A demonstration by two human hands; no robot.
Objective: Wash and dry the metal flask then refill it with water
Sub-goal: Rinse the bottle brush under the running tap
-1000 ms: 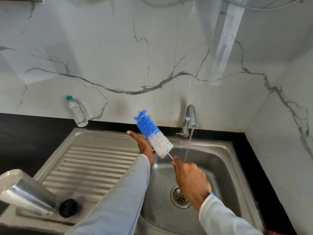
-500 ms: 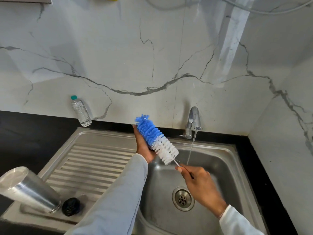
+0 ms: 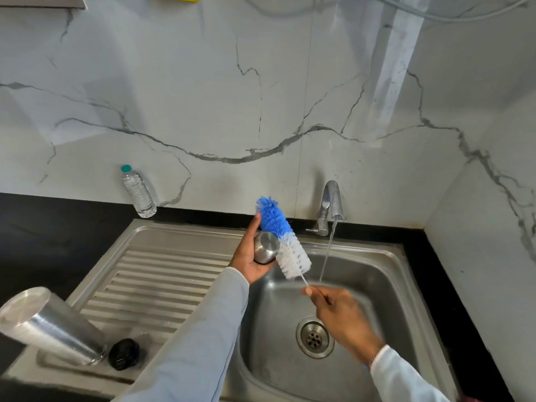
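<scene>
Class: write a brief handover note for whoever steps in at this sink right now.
Left hand holds a small metal lid.
Right hand pinches the bottle brush by its wire, bristles against the lid.
The flask lies on the sink's drainboard, a black cap beside it.
The tap is running.
Done: cannot tell whether the flask is washed.
Left: finish scrubbing, rinse, dry, refill.

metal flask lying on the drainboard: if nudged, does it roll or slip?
The metal flask lies on its side on the ridged drainboard, so its round body would probably roll if pushed sideways. Its smooth shiny wall likely grips poorly, more so if wet. The black cap beside its mouth might briefly check a roll that way.
</scene>
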